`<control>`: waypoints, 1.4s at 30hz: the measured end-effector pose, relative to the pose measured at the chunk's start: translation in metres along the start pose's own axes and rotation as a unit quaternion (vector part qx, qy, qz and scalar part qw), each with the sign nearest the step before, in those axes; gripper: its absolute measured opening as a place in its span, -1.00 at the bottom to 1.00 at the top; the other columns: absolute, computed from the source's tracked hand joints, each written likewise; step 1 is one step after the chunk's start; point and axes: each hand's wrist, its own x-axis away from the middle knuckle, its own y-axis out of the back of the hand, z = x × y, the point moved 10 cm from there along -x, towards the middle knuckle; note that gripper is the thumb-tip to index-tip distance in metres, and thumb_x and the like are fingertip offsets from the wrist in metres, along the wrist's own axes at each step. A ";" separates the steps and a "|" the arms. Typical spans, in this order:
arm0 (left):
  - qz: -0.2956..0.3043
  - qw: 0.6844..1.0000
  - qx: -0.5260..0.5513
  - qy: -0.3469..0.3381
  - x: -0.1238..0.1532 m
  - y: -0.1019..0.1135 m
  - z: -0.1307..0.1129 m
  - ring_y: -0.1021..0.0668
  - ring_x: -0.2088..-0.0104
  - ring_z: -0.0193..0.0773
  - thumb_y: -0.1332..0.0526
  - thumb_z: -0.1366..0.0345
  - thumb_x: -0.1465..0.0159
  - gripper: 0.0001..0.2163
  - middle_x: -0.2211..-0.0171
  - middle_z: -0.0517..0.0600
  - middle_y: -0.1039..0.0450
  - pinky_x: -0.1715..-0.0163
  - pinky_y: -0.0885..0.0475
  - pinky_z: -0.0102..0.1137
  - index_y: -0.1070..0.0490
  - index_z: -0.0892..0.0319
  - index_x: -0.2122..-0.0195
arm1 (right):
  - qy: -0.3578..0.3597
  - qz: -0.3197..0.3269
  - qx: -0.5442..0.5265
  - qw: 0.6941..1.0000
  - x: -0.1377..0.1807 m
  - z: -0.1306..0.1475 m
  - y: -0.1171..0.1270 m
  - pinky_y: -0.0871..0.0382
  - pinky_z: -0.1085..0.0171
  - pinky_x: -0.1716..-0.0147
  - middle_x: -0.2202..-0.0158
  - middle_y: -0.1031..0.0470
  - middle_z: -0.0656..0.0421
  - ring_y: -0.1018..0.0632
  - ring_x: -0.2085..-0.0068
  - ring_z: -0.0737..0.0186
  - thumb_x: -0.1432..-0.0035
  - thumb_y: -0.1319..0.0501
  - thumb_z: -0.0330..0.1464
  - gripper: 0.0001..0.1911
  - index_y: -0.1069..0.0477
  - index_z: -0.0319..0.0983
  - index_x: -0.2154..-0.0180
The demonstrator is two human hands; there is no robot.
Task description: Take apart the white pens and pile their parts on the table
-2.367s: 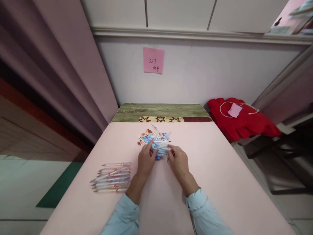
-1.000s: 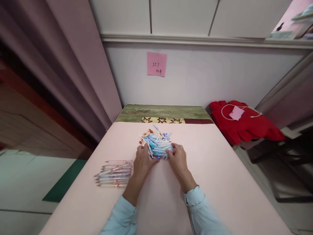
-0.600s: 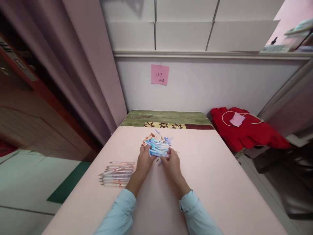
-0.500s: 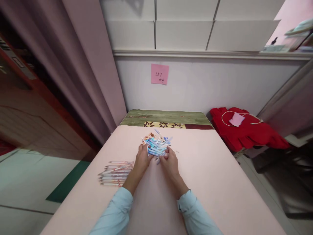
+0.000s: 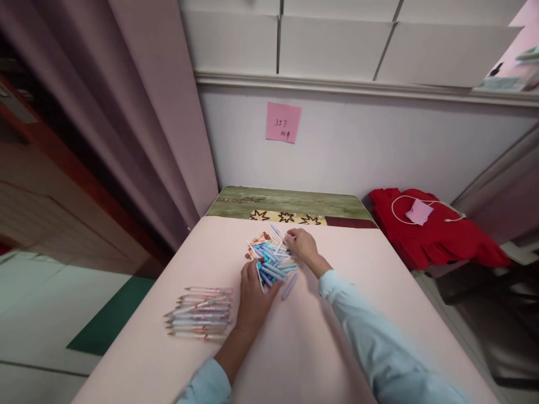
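Note:
A loose heap of blue and white pens and pen parts point(image 5: 272, 257) lies in the middle of a pale pink table point(image 5: 357, 314). My left hand point(image 5: 254, 296) rests at the heap's near edge, fingers curled round a few of the blue pens. My right hand point(image 5: 302, 243) reaches over the far right side of the heap, fingers bent and closed on small pieces I cannot name. One pale blue pen point(image 5: 289, 286) lies by itself just near the heap. A neat row of pens point(image 5: 201, 312) lies to the left.
A green patterned surface point(image 5: 286, 203) adjoins the table's far end, against a white wall with a pink note point(image 5: 283, 122). A red cloth with a white cable point(image 5: 429, 230) lies on a seat to the right. A curtain point(image 5: 138, 112) hangs on the left.
My right hand has gone from the heap's near side to its far right side. My left hand stays at the near edge. One pen now lies apart from the heap.

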 end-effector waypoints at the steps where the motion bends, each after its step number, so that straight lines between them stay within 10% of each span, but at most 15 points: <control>1: 0.004 1.000 -0.003 0.003 0.000 0.000 0.000 -0.24 -0.21 0.04 -0.29 0.11 -0.16 -0.36 -0.14 0.20 -0.15 -0.18 -0.21 -0.04 -0.06 0.16 -0.20 | -0.007 0.008 0.007 1.000 -0.013 0.003 -0.006 -0.31 0.30 0.13 0.09 -0.54 0.02 -0.54 0.10 0.16 -0.19 -0.16 -0.26 -0.68 -0.51 -0.23 0.08; 14: -0.003 1.000 -0.013 0.012 0.001 -0.001 0.003 -0.21 -0.26 0.06 -0.30 0.19 -0.15 -0.30 -0.19 0.23 -0.14 -0.19 -0.20 -0.01 0.02 0.15 -0.25 | 0.077 0.130 -0.023 0.988 -0.050 0.048 -0.063 -0.30 0.39 0.30 0.29 -0.63 0.20 -0.56 0.27 0.26 -0.04 -0.24 -0.41 -0.77 -0.59 -0.15 0.23; 23: -0.003 1.000 -0.019 0.017 0.000 -0.002 0.008 -0.16 -0.27 0.10 -0.32 0.12 -0.12 -0.24 -0.19 0.24 -0.10 -0.20 -0.17 0.03 0.04 0.15 -0.26 | 0.067 0.119 -0.058 0.989 -0.042 0.027 -0.018 -0.36 0.37 0.18 0.17 -0.62 0.16 -0.58 0.17 0.24 -0.17 -0.16 -0.43 -0.71 -0.56 -0.20 0.10; 31: -0.008 1.000 -0.015 0.003 -0.005 -0.001 0.004 -0.18 -0.26 0.08 -0.33 0.02 -0.08 -0.15 -0.18 0.25 -0.09 -0.15 -0.25 -0.04 0.08 0.19 -0.29 | -0.036 0.115 -0.005 0.993 0.050 -0.069 0.036 -0.31 0.36 0.45 0.53 -0.57 0.14 -0.54 0.50 0.26 -0.07 -0.27 -0.34 -0.87 -0.54 -0.28 0.41; 42: 0.032 0.985 -0.148 0.077 0.019 -0.018 -0.016 -0.13 -0.28 0.23 -0.40 0.02 0.03 -0.01 -0.32 0.32 0.13 -0.14 -0.12 0.05 0.15 0.11 -0.33 | -0.053 0.063 0.061 0.995 0.101 -0.053 0.017 -0.30 0.26 0.30 0.36 -0.59 -0.11 -0.58 0.29 0.06 0.02 -0.21 -0.47 -0.87 -0.55 -0.34 0.42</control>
